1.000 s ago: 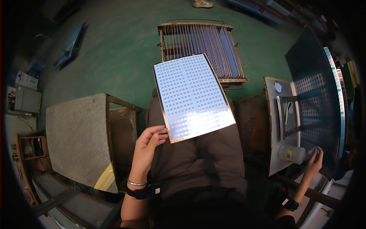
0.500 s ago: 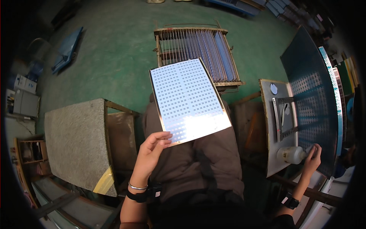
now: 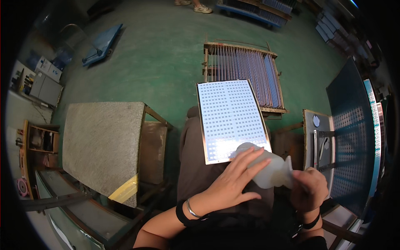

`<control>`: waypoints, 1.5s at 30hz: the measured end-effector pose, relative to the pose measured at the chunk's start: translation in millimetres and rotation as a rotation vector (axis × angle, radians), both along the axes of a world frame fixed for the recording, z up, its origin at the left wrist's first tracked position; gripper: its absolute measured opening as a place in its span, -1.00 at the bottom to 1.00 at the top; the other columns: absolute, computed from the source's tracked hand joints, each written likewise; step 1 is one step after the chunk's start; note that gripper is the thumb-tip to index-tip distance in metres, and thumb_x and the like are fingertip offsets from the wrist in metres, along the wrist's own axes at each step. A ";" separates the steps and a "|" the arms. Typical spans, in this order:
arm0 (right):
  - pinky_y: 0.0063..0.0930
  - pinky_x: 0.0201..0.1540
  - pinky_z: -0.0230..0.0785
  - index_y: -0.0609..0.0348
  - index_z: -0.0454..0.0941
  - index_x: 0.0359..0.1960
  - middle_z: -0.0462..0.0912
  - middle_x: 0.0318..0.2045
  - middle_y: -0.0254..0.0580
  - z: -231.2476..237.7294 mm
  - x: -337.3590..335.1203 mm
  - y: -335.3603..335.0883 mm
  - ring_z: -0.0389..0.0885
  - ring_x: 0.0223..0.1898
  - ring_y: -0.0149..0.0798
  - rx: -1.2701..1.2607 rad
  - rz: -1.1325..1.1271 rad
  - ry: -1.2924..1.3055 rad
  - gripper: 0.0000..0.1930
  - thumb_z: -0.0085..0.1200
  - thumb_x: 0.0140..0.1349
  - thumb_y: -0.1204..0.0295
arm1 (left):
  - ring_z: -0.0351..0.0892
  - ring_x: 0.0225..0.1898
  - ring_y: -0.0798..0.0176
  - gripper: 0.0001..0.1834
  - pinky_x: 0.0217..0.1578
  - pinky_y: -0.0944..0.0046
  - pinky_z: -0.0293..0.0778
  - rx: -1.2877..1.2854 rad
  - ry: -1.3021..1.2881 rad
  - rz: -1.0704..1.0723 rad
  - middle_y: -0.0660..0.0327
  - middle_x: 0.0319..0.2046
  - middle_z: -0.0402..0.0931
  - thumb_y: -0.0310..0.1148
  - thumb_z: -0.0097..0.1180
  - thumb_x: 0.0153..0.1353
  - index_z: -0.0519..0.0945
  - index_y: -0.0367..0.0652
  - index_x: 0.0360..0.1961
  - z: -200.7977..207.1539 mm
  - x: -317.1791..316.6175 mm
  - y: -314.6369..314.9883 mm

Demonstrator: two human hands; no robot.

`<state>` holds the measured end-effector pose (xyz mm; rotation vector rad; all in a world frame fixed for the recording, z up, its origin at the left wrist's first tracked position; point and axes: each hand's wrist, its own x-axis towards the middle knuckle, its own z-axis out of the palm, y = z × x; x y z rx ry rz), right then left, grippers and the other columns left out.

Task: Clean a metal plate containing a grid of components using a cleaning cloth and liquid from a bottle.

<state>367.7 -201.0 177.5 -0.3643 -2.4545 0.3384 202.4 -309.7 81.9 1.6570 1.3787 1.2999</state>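
A whitish plastic bottle is tilted over my lap, its base toward the near edge of a flat rectangular panel. My right hand is closed around the bottle's neck end. Against the bottle's body lie the spread fingers of my left hand, with the thumb apart; this hand is open. The panel, white with rows of small dark marks and a shiny copper-coloured rim, rests on my knees. Its near right corner is hidden behind the bottle.
Beyond the panel stands a rack of upright sheets. At left is a grey rough-topped table with yellow tape. A side table at right carries a metal frame beside a large dark panel. Another person's shoes show at the far edge.
My right hand has brought the bottle from the right side table to my lap. My left hand has left the panel's near corner and come onto the bottle. The view has shifted.
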 end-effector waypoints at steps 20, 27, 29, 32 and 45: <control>-0.59 -0.12 0.36 0.38 0.56 -0.14 0.61 -0.22 -0.16 -38.6 -27.8 13.0 0.54 -0.20 -0.43 -1.213 -0.163 0.353 -0.79 0.07 0.26 0.48 | 0.47 0.00 -0.01 -0.14 0.01 0.10 0.40 -0.048 0.131 0.382 0.03 -0.01 0.45 -0.35 0.49 -0.30 0.32 -0.18 0.10 -18.9 -18.2 -24.3; -0.57 -0.11 0.38 0.38 0.55 -0.14 0.62 -0.22 -0.17 -42.5 -26.5 17.1 0.55 -0.20 -0.44 -1.243 -0.131 0.376 -0.78 0.04 0.28 0.46 | 0.48 -0.03 -0.04 -0.21 -0.05 0.09 0.44 -0.090 0.160 0.415 0.05 -0.05 0.48 -0.36 0.45 -0.23 0.36 -0.19 0.09 -15.6 -14.3 -24.1; -0.56 -0.11 0.38 0.38 0.56 -0.14 0.62 -0.22 -0.16 -42.9 -26.0 17.5 0.55 -0.20 -0.43 -1.252 -0.127 0.368 -0.78 0.04 0.28 0.46 | 0.48 -0.03 -0.04 -0.22 -0.05 0.10 0.45 -0.102 0.168 0.417 0.04 -0.06 0.49 -0.37 0.44 -0.23 0.36 -0.19 0.09 -15.9 -13.8 -24.7; -0.56 -0.11 0.38 0.37 0.56 -0.15 0.62 -0.22 -0.16 -42.5 -25.5 17.1 0.55 -0.20 -0.43 -1.245 -0.130 0.382 -0.78 0.04 0.28 0.46 | 0.49 -0.04 -0.03 -0.25 -0.05 0.10 0.45 -0.113 0.168 0.422 0.04 -0.07 0.50 -0.40 0.43 -0.23 0.38 -0.19 0.07 -17.7 -13.8 -24.9; -0.59 -0.12 0.38 0.36 0.55 -0.12 0.62 -0.23 -0.20 -59.8 -16.1 20.2 0.54 -0.21 -0.46 -1.326 -0.139 0.298 -0.78 0.04 0.28 0.48 | 0.51 -0.03 0.03 -0.13 -0.02 0.15 0.43 -0.142 0.056 0.528 0.00 -0.02 0.46 -0.32 0.52 -0.30 0.35 -0.23 0.10 -11.8 -26.9 -40.5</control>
